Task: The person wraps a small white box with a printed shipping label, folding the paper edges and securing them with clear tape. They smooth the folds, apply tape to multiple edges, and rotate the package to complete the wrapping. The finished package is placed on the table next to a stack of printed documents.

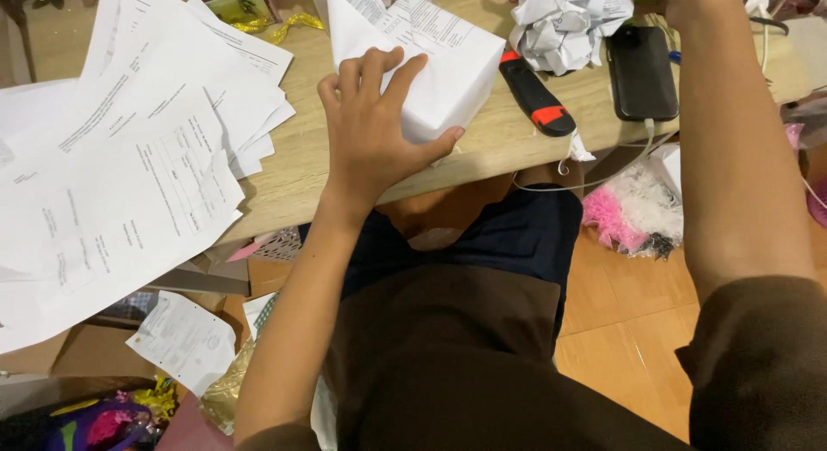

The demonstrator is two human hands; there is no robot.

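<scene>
the left hand (372, 128) lies flat on a box wrapped in white printed paper (448, 63), a bit above the middle of the frame. its fingers are spread out and pressing down, with the thumb hooked over the near corner of the box. it is holding the box still, not gripping it tight. the box sits on a wooden table (301, 158), close to the table's near edge.

the right arm (732, 158) goes up the right side of the frame, and its hand passes out of the top edge, so i cannot tell if those fingers are open or closed.

near the box, at the upper middle, lie a black and red cutter (534, 93), a dark phone (642, 72) and a ball of crumpled paper (568, 20). a messy pile of loose paper sheets (138, 158) fills the left of the frame.

to do this well, i think the left hand should keep pushing down flat so the paper stays smooth and the fold does not pop open. the box is near the edge, so it should not slide any closer. the cutter is close by, so fingers should mind it.
</scene>
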